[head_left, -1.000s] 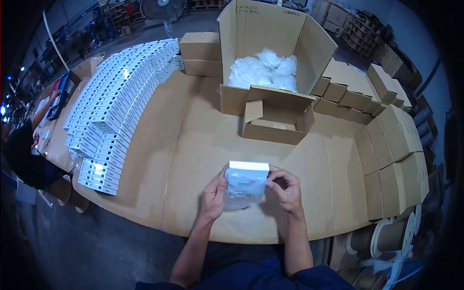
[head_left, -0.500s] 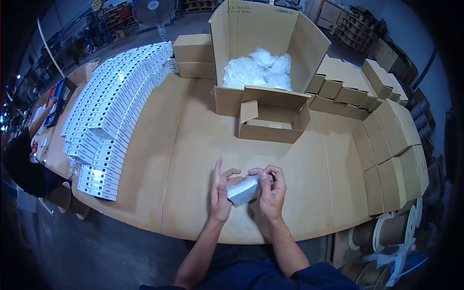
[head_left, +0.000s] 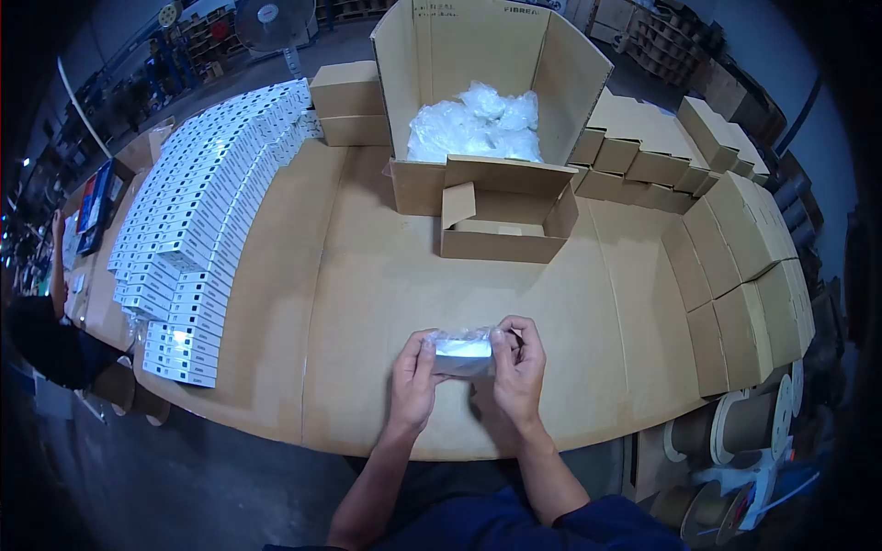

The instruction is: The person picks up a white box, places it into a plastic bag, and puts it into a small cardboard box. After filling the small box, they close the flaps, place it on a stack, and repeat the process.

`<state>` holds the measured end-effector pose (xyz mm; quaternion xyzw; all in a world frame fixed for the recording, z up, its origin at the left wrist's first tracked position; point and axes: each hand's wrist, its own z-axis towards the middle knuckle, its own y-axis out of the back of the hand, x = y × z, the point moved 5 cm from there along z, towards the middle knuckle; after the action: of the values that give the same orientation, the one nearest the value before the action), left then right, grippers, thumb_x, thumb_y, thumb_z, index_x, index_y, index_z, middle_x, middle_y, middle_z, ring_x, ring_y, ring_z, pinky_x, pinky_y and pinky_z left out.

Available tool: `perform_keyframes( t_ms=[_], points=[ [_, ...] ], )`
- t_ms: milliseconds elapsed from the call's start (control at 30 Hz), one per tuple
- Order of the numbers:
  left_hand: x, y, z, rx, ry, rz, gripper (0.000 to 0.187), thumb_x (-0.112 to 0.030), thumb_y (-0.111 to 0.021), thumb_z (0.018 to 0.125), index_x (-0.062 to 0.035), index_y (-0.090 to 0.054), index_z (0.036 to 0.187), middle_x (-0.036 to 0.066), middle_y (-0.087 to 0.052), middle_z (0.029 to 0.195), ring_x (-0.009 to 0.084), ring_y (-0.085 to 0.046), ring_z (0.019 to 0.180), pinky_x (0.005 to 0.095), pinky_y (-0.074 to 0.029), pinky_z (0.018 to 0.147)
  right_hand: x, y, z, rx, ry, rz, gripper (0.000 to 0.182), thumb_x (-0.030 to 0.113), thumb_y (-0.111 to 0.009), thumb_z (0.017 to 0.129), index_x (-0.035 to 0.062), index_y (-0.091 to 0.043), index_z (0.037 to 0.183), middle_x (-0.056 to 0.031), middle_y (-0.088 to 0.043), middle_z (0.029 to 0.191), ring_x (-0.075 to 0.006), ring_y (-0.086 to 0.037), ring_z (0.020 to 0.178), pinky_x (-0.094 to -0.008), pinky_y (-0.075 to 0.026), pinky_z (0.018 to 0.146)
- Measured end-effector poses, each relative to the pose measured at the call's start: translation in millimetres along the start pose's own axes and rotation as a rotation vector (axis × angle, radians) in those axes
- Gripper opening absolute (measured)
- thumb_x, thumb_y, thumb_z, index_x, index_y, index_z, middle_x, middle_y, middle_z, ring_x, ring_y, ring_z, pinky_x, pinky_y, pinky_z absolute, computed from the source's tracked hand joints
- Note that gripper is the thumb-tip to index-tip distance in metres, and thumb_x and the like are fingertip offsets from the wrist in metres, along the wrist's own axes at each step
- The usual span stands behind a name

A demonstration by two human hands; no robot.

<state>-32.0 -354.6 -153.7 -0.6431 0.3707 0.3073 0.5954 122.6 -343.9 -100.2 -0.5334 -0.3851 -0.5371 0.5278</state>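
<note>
Left hand (head_left: 413, 378) and right hand (head_left: 517, 370) fingers curled around a plastic-wrapped white box (head_left: 462, 355), near edge of cardboard-covered table (head_left: 367, 303), open small carton (head_left: 501, 223) farther off, white box rows (head_left: 202, 220) far left

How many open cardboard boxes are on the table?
2. The large open box stands at the far edge, holding clear plastic bags. The small open box sits right in front of it. Other boxes around appear closed; more may be hidden.

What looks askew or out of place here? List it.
Nothing is spilled or damaged. The white boxes lie in neat rows, the brown cartons are stacked evenly. Only the small open carton sits slightly skewed. Left hand and right hand hold a plastic-wrapped white box.
</note>
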Motion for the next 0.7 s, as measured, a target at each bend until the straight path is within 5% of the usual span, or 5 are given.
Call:
perform_keyframes(
  t_ms=[67,267,367,533,700],
  points=[
    [-5.5,-1.7,1.4,-0.023,-0.024,-0.045,0.032,-0.030,-0.050,0.111,-0.0007,-0.061,0.118,0.009,-0.067,0.112,0.0179,-0.069,0.104,0.0372,-0.061,0.091,-1.9,3.1,3.6,-0.001,-0.124,0.013,0.008,0.009,-0.058,0.107,0.0040,-0.053,0.111,-0.0039,-0.070,0.082,0.0001,-0.047,0.066,-0.0212,-0.035,0.053],
    [-6.2,0.4,4.8,-0.188,-0.013,0.019,0.025,-0.026,-0.049,0.111,-0.0036,-0.059,0.108,0.011,-0.068,0.109,0.0217,-0.072,0.100,0.0438,-0.064,0.089,5.3,2.1,7.7,-0.036,-0.062,0.262,0.020,0.008,-0.061,0.104,0.0009,-0.058,0.122,-0.0235,-0.072,0.120,-0.0181,-0.069,0.102,-0.0304,-0.054,0.089],
    [-6.7,2.4,8.1,-0.211,-0.028,-0.010,0.025,-0.027,-0.048,0.111,-0.0041,-0.057,0.106,0.011,-0.068,0.108,0.0220,-0.072,0.099,0.0438,-0.064,0.087,5.2,13.1,5.1,0.279,0.232,0.018,0.027,0.004,-0.064,0.099,0.0015,-0.065,0.126,-0.0256,-0.065,0.137,-0.0295,-0.065,0.123,-0.0386,-0.048,0.107],
    [-1.6,5.3,10.7,-0.140,-0.033,0.008,0.024,-0.029,-0.048,0.111,-0.0056,-0.054,0.111,0.010,-0.065,0.106,0.0228,-0.072,0.100,0.0447,-0.064,0.086,18.6,9.3,6.7,0.545,0.150,-0.375,0.024,-0.004,-0.073,0.086,0.0057,-0.080,0.107,-0.0155,-0.074,0.107,-0.0281,-0.071,0.096,-0.0371,-0.056,0.087],
    [-23.2,-0.6,8.4,-0.125,-0.001,0.077,0.031,-0.030,-0.046,0.112,-0.0079,-0.046,0.134,0.009,-0.063,0.108,0.0243,-0.071,0.104,0.0479,-0.064,0.088,22.0,15.3,15.7,0.569,0.171,-0.398,0.030,-0.005,-0.073,0.084,0.0048,-0.078,0.112,-0.0159,-0.077,0.106,-0.0268,-0.073,0.095,-0.0360,-0.056,0.089]
  ],
)
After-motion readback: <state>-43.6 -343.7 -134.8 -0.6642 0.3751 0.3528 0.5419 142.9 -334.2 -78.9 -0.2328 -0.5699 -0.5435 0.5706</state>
